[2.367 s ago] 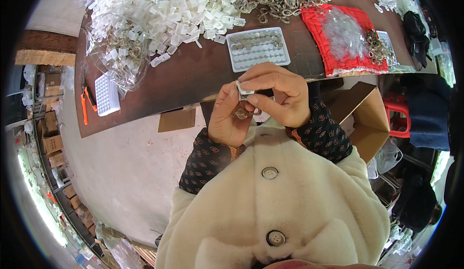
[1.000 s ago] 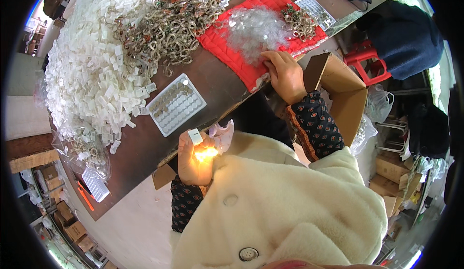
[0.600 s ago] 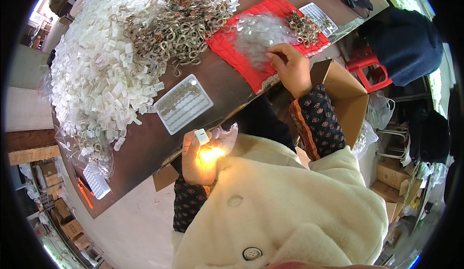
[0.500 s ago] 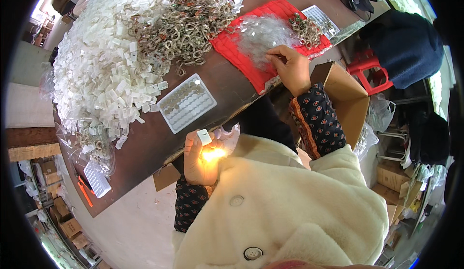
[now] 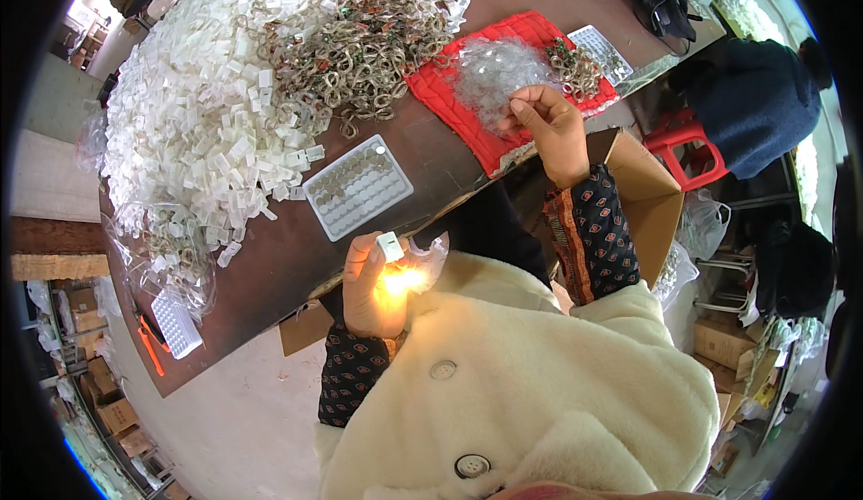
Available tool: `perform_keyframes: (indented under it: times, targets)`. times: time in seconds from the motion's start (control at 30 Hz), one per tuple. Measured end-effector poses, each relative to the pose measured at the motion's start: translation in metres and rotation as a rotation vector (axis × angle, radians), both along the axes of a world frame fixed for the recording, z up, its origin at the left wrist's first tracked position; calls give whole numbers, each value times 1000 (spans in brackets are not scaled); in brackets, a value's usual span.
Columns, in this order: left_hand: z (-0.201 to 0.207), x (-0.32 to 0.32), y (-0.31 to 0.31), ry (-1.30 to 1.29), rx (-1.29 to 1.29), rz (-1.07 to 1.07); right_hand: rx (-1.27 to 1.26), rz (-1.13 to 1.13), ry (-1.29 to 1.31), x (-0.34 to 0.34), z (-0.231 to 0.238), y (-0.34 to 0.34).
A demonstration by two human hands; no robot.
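Observation:
My left hand (image 5: 370, 295) is closed round a small white plastic box-shaped piece (image 5: 390, 247) with a dark slot in its end, held in front of the coat. A bright yellow-orange glow beside it lights the fingers and washes out part of the palm. My right hand (image 5: 559, 133) is raised at the near edge of a red quilted cloth (image 5: 481, 145), thumb and forefinger pinched together. Whatever is between those fingertips is too small to make out. Just beyond them lies a heap of thin clear plastic pieces (image 5: 503, 73), with a small pile of rings or loops (image 5: 573, 70) next to it.
A huge heap of white plastic pieces (image 5: 198, 141) covers the table's left, with a mound of metallic-looking loops (image 5: 360, 51) beside it. A white compartment tray (image 5: 346, 219) holds small round discs. Orange-handled pliers (image 5: 151, 349) lie far left. An open cardboard box (image 5: 643, 185) and red stool (image 5: 688, 151) stand right.
The whole view has shifted slightly. My left hand has tilted the white piece up a little; my right fingers have curled in more, still by the clear plastic heap.

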State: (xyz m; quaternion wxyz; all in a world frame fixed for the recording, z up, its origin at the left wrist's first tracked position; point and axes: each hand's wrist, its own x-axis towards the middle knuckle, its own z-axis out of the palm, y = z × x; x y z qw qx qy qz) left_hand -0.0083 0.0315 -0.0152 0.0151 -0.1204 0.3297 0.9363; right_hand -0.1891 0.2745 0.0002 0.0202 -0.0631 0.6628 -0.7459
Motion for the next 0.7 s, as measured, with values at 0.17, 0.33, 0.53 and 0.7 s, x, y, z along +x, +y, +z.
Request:
perform_keyframes:
  times: [0.17, 0.33, 0.53, 0.7]
  targets:
    - [16, -14, 10, 4, -132, -44, -18, 121, 215, 48, 25, -30]
    - [28, -21, 27, 88, -38, -46, 170, 293, 382, 91, 41, -57]
    - [31, -17, 26, 80, -33, -7, 231, 309, 425, 97, 47, -65]
    - [28, -14, 25, 57, -97, 44, 257, 283, 451, 102, 46, -67]
